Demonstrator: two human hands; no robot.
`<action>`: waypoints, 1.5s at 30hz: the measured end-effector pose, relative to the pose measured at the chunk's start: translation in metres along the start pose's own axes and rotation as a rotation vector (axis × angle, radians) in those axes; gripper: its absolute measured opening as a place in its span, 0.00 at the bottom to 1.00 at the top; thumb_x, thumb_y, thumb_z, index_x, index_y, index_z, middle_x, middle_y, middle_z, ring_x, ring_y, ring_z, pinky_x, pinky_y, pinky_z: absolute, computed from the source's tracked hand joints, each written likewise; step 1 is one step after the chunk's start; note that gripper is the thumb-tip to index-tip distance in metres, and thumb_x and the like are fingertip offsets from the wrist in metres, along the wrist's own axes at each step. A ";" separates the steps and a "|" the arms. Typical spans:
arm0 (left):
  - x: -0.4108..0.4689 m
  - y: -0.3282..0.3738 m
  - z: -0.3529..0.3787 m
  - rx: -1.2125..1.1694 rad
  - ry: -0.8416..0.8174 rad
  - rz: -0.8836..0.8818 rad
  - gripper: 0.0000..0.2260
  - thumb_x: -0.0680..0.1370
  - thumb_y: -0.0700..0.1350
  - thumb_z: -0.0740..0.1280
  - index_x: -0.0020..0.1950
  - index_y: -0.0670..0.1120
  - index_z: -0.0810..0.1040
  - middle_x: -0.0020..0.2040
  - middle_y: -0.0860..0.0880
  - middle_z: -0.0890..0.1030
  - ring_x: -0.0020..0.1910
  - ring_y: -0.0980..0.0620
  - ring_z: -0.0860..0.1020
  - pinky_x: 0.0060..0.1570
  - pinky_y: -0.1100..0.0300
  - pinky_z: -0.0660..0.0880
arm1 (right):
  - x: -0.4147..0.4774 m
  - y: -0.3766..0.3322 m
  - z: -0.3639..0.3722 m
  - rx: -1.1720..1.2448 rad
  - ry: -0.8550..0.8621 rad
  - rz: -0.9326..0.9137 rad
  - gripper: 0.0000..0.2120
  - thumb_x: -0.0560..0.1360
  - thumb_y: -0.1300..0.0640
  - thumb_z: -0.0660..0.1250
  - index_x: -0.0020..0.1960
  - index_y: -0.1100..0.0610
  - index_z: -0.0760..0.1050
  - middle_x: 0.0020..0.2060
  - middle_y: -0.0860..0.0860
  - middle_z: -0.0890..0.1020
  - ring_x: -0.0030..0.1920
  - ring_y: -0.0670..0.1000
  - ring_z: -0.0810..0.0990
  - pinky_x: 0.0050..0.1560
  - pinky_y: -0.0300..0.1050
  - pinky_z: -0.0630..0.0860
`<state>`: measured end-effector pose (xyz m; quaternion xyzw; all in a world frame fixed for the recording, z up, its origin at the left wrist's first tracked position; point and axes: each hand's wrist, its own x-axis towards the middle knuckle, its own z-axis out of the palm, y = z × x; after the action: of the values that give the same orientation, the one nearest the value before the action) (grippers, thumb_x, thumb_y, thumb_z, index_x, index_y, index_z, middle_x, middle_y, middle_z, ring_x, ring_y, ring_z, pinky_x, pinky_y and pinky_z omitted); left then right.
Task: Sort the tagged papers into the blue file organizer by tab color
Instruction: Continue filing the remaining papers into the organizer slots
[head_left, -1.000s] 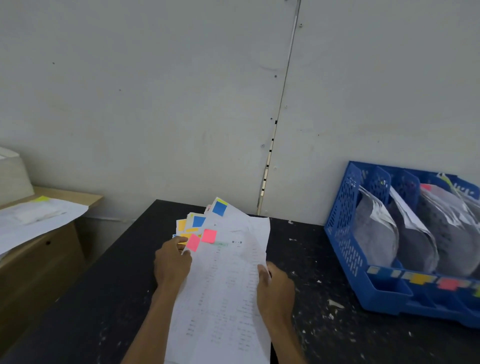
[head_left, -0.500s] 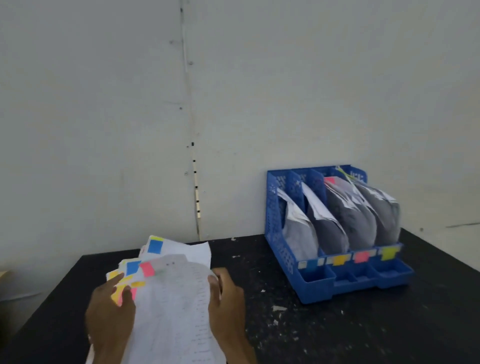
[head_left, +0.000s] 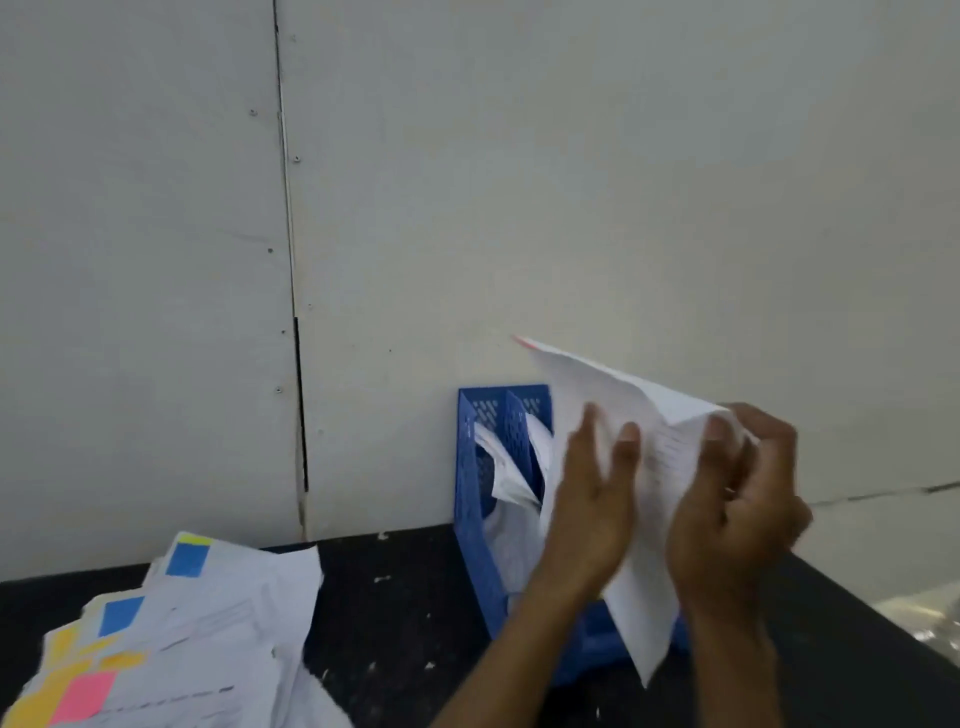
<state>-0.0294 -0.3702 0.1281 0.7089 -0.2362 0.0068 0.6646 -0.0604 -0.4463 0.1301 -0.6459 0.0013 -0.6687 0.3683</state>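
A single white printed sheet (head_left: 654, 467) with a pink tab at its top corner is raised in front of the blue file organizer (head_left: 475, 499). My right hand (head_left: 737, 509) grips the sheet's right edge with curled fingers. My left hand (head_left: 592, 509) lies against the sheet's left side, fingers straight. The organizer stands against the wall, mostly hidden behind my hands and the sheet; papers show in its two left slots. A loose pile of tagged papers (head_left: 208, 639) with blue, yellow, orange and pink tabs lies on the black table at the lower left.
The black table (head_left: 395, 623) is speckled with white flecks. A pale wall with a vertical panel seam (head_left: 296, 364) rises right behind it. Something clear and plastic (head_left: 930, 618) shows at the table's right edge.
The stack that both hands held now lies on the table at the left. One pink-tabbed sheet has been lifted to the organizer by both hands. The view has swung right.
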 end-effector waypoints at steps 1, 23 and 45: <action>0.014 -0.002 0.017 -0.032 -0.017 0.003 0.34 0.73 0.70 0.48 0.77 0.63 0.47 0.79 0.58 0.51 0.75 0.54 0.58 0.71 0.52 0.59 | 0.008 0.015 -0.002 -0.028 0.011 -0.020 0.06 0.83 0.57 0.57 0.56 0.56 0.70 0.38 0.49 0.77 0.33 0.45 0.77 0.31 0.30 0.71; 0.200 -0.111 0.078 -0.390 0.184 -0.308 0.43 0.72 0.74 0.54 0.80 0.54 0.45 0.79 0.52 0.54 0.76 0.48 0.57 0.75 0.47 0.56 | -0.036 0.199 0.078 -0.405 -0.652 0.466 0.14 0.80 0.55 0.61 0.62 0.60 0.74 0.53 0.58 0.82 0.53 0.58 0.80 0.54 0.48 0.76; 0.057 -0.057 -0.092 -0.083 0.217 0.208 0.18 0.79 0.56 0.55 0.67 0.56 0.72 0.66 0.61 0.74 0.65 0.66 0.71 0.66 0.67 0.67 | -0.020 0.107 0.063 -0.587 -0.618 0.416 0.16 0.78 0.46 0.62 0.61 0.52 0.75 0.54 0.54 0.81 0.53 0.58 0.79 0.49 0.49 0.73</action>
<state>0.0688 -0.3018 0.1036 0.6478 -0.2354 0.1422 0.7105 0.0448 -0.4845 0.0722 -0.8775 0.2097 -0.3286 0.2793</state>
